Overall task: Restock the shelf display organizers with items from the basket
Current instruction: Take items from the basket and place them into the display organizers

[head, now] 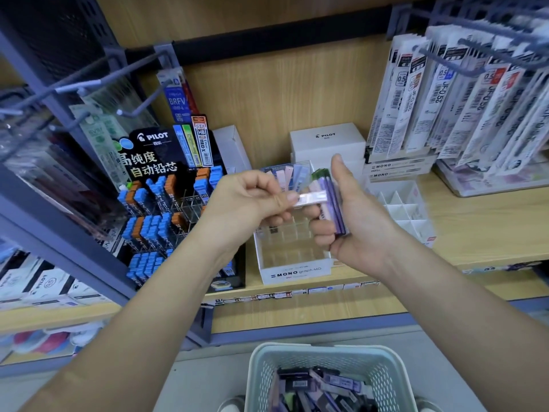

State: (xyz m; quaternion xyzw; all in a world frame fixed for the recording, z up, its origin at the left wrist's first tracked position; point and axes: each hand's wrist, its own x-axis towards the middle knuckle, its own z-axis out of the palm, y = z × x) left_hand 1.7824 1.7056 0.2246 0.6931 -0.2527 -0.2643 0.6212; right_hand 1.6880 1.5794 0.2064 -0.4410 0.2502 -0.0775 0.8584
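A small stack of purple lead-refill cases (334,203) is clamped upright in the right hand (361,221), fingers curled round its near edge and the thumb raised behind it. One pale pink case (310,200) is pinched between the thumb and fingertips of the left hand (252,203), lying crosswise with its far end touching the stack, so it is judged to be in the course of separation for placing. Both hands are held above the MONO graph MG organizer (294,270), a white tray with a clear grid of cells, mostly vacant at the front and with pastel cases (292,176) standing only in its back row. The supply is seen in the pale mesh basket (326,355) below the shelf edge. For the step to go well, the single case should be drawn fully clear of the stack before the grip on the rest is relaxed, then turned upright and lowered straight into one vacant cell beside cases of like colour, label facing forward. A tilted entry would likely catch on the thin dividers. Whether the second white grid tray (407,209) to the right takes the same stock cannot be told.
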